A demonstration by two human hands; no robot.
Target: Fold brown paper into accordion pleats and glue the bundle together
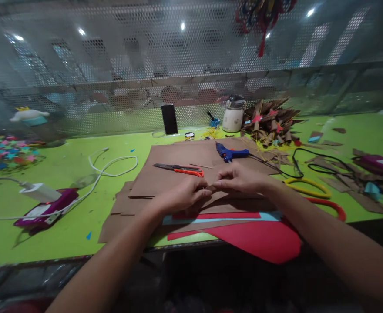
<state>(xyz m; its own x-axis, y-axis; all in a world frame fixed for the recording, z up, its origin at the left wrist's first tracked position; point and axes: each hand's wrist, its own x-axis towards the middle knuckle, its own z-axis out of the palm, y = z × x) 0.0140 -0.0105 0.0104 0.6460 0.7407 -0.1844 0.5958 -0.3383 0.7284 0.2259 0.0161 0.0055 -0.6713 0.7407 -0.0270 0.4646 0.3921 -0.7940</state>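
My left hand (189,194) is closed, thumb and fingers pinched together, over the stacked brown paper sheets (165,154). Facing it, my right hand (239,177) pinches too. Between the fingertips of both hands is a small piece of brown paper (213,188), mostly hidden by the fingers. Just beyond the left hand lies an orange utility knife (181,169) with its blade out. A blue hot glue gun (229,152) rests on the sheets beyond the right hand. Red paper (260,241) and a light blue strip (271,216) lie under the forearms at the table edge.
Purple power strips stand at left (48,213) and right (379,164), with a white cable (113,173) and a black cord (296,163). Farther back are a phone (169,119), a bottle (233,115) and a pile of rolled brown paper pieces (273,124). Scissors' handles (309,189) lie right.
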